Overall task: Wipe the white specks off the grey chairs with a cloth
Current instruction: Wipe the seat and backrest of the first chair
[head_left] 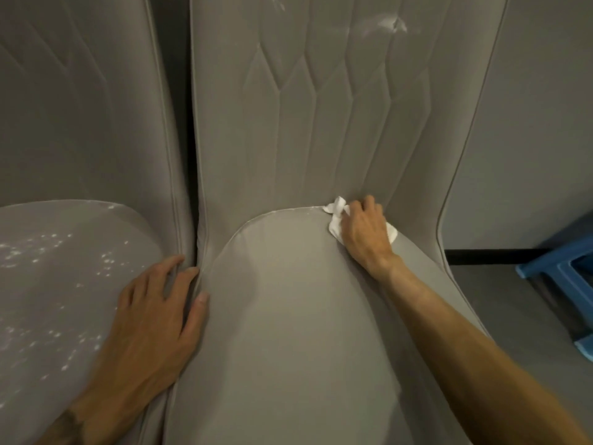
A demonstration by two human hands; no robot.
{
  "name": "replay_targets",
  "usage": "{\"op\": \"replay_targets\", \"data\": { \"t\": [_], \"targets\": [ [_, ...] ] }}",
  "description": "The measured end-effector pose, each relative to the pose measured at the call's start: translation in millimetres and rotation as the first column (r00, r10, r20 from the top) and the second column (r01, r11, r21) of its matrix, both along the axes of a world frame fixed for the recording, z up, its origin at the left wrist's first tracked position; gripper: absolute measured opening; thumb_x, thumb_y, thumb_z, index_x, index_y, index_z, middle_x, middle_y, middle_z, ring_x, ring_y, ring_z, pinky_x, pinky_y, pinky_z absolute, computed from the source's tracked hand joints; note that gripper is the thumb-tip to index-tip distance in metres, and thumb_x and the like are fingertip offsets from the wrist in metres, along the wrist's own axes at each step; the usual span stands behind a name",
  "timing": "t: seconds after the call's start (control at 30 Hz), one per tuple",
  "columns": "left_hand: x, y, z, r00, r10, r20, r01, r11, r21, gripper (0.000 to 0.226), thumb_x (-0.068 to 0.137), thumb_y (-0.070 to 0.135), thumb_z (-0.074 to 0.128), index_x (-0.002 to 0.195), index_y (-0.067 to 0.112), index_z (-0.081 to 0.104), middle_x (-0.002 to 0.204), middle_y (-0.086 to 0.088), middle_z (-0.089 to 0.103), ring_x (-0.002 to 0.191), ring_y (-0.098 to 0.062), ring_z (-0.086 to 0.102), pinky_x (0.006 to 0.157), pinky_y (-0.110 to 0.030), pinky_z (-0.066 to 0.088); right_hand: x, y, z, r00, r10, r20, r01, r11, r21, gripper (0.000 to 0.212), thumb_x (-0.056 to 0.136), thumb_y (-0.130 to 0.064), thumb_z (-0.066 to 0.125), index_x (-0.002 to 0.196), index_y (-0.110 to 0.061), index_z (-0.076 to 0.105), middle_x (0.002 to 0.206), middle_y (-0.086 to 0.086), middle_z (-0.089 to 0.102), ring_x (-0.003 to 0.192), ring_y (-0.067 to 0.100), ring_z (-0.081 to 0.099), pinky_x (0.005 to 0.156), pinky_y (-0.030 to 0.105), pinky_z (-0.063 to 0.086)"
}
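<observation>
Two grey padded chairs stand side by side. The right chair (288, 316) fills the middle of the view, and its seat looks free of specks. My right hand (364, 229) presses a crumpled white cloth (335, 216) into the seam where that seat meets the backrest, at the far right of the seat. White smears (393, 24) show high on this chair's backrest. The left chair (57, 284) has several white specks (41, 252) scattered over its seat. My left hand (154, 313) lies flat with spread fingers across the gap between the two seats, holding nothing.
A blue plastic stool (564, 271) stands on the grey floor (500, 293) at the right edge. A pale wall (539, 123) with a dark skirting strip runs behind the right chair. A narrow dark gap (186, 155) separates the two backrests.
</observation>
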State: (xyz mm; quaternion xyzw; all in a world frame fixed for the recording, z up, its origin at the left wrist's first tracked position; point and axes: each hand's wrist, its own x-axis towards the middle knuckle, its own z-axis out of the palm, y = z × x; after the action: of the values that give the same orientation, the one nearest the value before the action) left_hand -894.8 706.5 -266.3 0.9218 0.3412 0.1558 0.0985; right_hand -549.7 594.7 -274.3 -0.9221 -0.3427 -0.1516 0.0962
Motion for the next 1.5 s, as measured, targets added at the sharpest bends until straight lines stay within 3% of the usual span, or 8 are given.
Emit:
{"op": "replay_targets", "data": {
  "t": [0.2, 0.3, 0.47, 0.73, 0.87, 1.03, 1.2, 1.5],
  "targets": [
    [2.0, 0.0, -2.5, 1.000, 0.005, 0.027, -0.005, 1.000, -0.003, 0.053, 0.098, 0.046, 0.038, 0.130, 0.012, 0.064, 0.144, -0.015, 0.051, 0.127, -0.039, 0.053, 0.106, -0.055, 0.040, -25.1, 39.6, 1.5, 0.984, 0.032, -0.176, -0.028, 0.999, 0.025, 0.028, 0.099, -0.013, 0.039, 0.117, 0.000, 0.055, 0.127, 0.021, 0.049, 0.117, 0.038, 0.044, 0.098, 0.040, 0.029],
    [-0.3, 1.8, -4.3, 1.000, 0.000, 0.024, 0.000, 1.000, 0.000, 0.054, 0.099, 0.046, 0.036, 0.131, 0.012, 0.063, 0.144, -0.014, 0.050, 0.128, -0.039, 0.052, 0.107, -0.054, 0.039, -22.3, 40.8, -0.6, 0.974, 0.149, -0.170, -0.145, 0.989, 0.033, 0.030, 0.101, -0.017, 0.035, 0.114, -0.002, 0.057, 0.122, 0.019, 0.052, 0.112, 0.036, 0.046, 0.094, 0.040, 0.031],
    [1.5, 1.9, -6.5, 0.999, -0.002, 0.036, 0.003, 1.000, -0.009, 0.052, 0.100, 0.045, 0.036, 0.131, 0.012, 0.062, 0.145, -0.014, 0.049, 0.129, -0.037, 0.050, 0.108, -0.055, 0.039, -15.9, 33.6, -0.8, 0.988, -0.062, -0.142, 0.078, 0.991, 0.109, 0.035, 0.101, -0.023, 0.033, 0.109, -0.004, 0.061, 0.117, 0.017, 0.057, 0.110, 0.035, 0.048, 0.093, 0.039, 0.035],
    [-2.0, 4.8, -9.9, 0.999, -0.023, 0.037, 0.023, 1.000, 0.003, 0.051, 0.101, 0.043, 0.036, 0.133, 0.012, 0.060, 0.146, -0.013, 0.047, 0.130, -0.035, 0.050, 0.109, -0.056, 0.040, -41.3, 62.5, -5.5, 0.982, 0.168, -0.089, -0.164, 0.985, 0.051, 0.027, 0.100, -0.023, 0.041, 0.106, -0.007, 0.062, 0.116, 0.017, 0.057, 0.108, 0.035, 0.050, 0.090, 0.043, 0.034],
    [-1.1, 3.2, -9.2, 0.999, -0.014, 0.049, 0.015, 1.000, -0.001, 0.047, 0.101, 0.042, 0.037, 0.133, 0.014, 0.060, 0.146, -0.011, 0.046, 0.131, -0.033, 0.049, 0.111, -0.053, 0.038, -28.4, 51.6, -7.4, 0.992, -0.003, -0.127, 0.021, 0.990, 0.141, 0.025, 0.097, -0.015, 0.043, 0.107, -0.001, 0.061, 0.116, 0.022, 0.054, 0.107, 0.038, 0.049, 0.091, 0.042, 0.034],
    [-2.2, 5.8, -10.6, 0.999, -0.018, 0.037, 0.017, 1.000, 0.011, 0.047, 0.101, 0.041, 0.038, 0.133, 0.014, 0.059, 0.146, -0.012, 0.046, 0.131, -0.034, 0.049, 0.110, -0.053, 0.038, -68.7, 84.4, -5.3, 0.969, 0.218, -0.117, -0.199, 0.968, 0.154, 0.026, 0.098, -0.020, 0.045, 0.101, -0.005, 0.065, 0.111, 0.018, 0.056, 0.100, 0.036, 0.052, 0.081, 0.040, 0.037],
    [0.0, 1.8, -8.4, 0.999, -0.011, 0.046, 0.011, 1.000, 0.009, 0.048, 0.101, 0.041, 0.038, 0.132, 0.012, 0.061, 0.145, -0.013, 0.048, 0.130, -0.035, 0.050, 0.109, -0.054, 0.039, -32.4, 64.0, -4.5, 0.986, 0.055, -0.156, -0.031, 0.988, 0.154, 0.029, 0.098, -0.025, 0.043, 0.104, -0.006, 0.065, 0.114, 0.016, 0.054, 0.104, 0.037, 0.051, 0.088, 0.041, 0.039],
    [-0.6, 1.1, -7.2, 1.000, -0.008, 0.021, 0.008, 1.000, 0.011, 0.050, 0.101, 0.041, 0.037, 0.133, 0.011, 0.061, 0.146, -0.015, 0.048, 0.131, -0.037, 0.050, 0.110, -0.054, 0.039, -65.0, 75.2, -2.0, 0.954, 0.247, -0.171, -0.222, 0.963, 0.151, 0.025, 0.097, -0.021, 0.048, 0.101, -0.006, 0.067, 0.111, 0.017, 0.057, 0.100, 0.037, 0.052, 0.084, 0.036, 0.034]
  ]
}}
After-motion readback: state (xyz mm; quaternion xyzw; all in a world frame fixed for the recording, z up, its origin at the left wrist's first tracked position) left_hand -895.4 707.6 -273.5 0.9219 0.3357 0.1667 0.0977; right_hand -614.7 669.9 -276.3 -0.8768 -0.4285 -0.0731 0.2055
